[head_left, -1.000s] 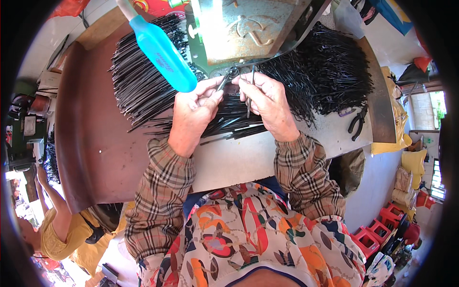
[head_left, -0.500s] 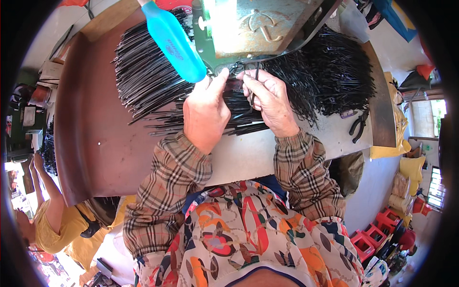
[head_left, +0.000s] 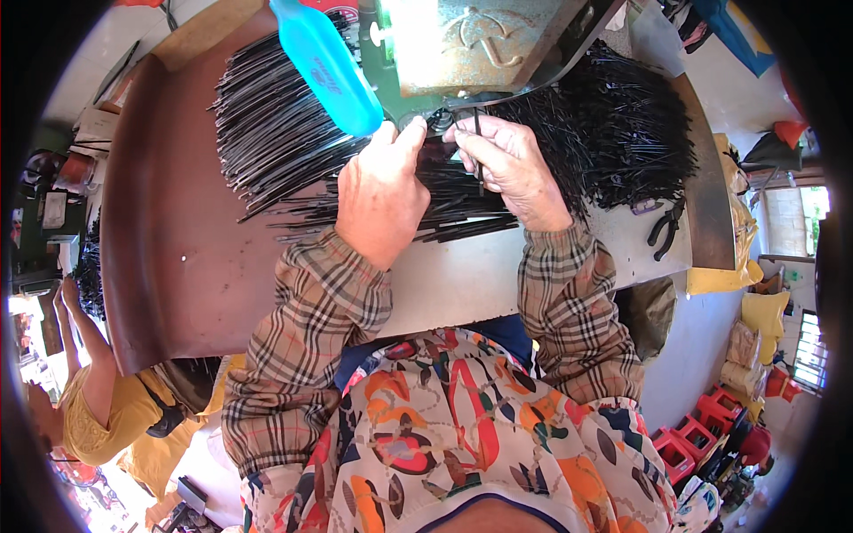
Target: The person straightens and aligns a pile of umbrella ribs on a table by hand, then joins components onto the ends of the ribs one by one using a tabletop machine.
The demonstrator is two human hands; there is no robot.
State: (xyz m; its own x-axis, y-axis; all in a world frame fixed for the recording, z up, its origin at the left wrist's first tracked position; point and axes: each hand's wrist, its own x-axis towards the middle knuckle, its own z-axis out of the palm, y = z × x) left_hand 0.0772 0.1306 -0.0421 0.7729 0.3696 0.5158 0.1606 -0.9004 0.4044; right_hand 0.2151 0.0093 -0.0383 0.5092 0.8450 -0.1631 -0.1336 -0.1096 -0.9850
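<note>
My left hand (head_left: pixel 384 191) is closed beside the green machine (head_left: pixel 402 84), its thumb and fingertips at the work point below the head; what they hold is hidden. My right hand (head_left: pixel 515 169) pinches a thin black umbrella rib (head_left: pixel 480 151) that hangs down across the fingers, its tips just right of the same point. A blue paddle-shaped piece (head_left: pixel 324 67) slants down to my left fingertips. Under and around both hands lie loose black ribs (head_left: pixel 458 213).
A wide pile of ribs (head_left: pixel 267 124) lies left; a denser heap (head_left: pixel 622 133) lies right, with black-handled pliers (head_left: pixel 665 233) at its near side. The table's brown sheet (head_left: pixel 204 275) curls up at the left edge. A person in yellow (head_left: pixel 98 409) works far left. Red stools (head_left: pixel 689 444) stand lower right.
My right hand has shifted slightly right, the rib in its pinch now more upright. My left hand has moved a little. The whole view has tilted slightly.
</note>
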